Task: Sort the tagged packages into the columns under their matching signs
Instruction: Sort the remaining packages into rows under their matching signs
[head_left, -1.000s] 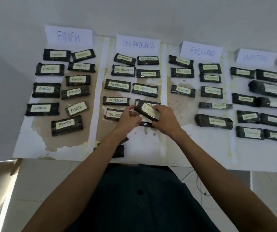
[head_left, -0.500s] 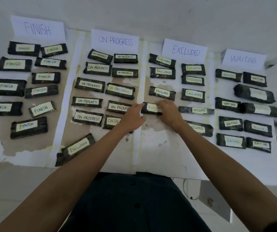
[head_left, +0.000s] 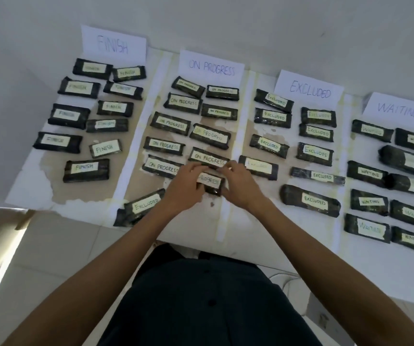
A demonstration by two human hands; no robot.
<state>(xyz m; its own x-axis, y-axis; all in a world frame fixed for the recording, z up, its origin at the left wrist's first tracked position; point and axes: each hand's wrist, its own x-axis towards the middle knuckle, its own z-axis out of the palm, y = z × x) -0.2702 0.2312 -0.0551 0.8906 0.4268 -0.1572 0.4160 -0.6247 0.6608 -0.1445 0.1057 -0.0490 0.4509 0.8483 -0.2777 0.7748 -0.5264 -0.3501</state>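
Two hands on one package [head_left: 211, 184], its tag reading ROGRESS past the hidden first letters. At its left end the left hand [head_left: 183, 189], fingers [head_left: 196, 168] curled over the far edge. At its right end the right hand [head_left: 242, 187], fingers [head_left: 229, 168] bent and pinching the far corner. Clamped from both sides. Resting on the table [head_left: 38, 193] or lifted off it: cannot tell. Placed at the near end of the column under the ON PROGRESS sign [head_left: 211, 67], in its right row, just below a neighbour [head_left: 209, 158] with the same tag.

Three more signs along the far edge: FINISH sign [head_left: 113, 44] leftmost, EXCLUDED sign [head_left: 309, 89] and WAITING sign [head_left: 398, 109] to the right. Under each, two ragged rows of dark packages with pale tags, matching the sign wherever readable, some too blurred to read. One stray [head_left: 146, 204] tagged EXCLUDED at the near edge of the ON PROGRESS column, tilted, just left of the left wrist, lying on or against another dark bundle [head_left: 119, 218] with its tag hidden. White strips between columns, brown patches on the table's paper cover.
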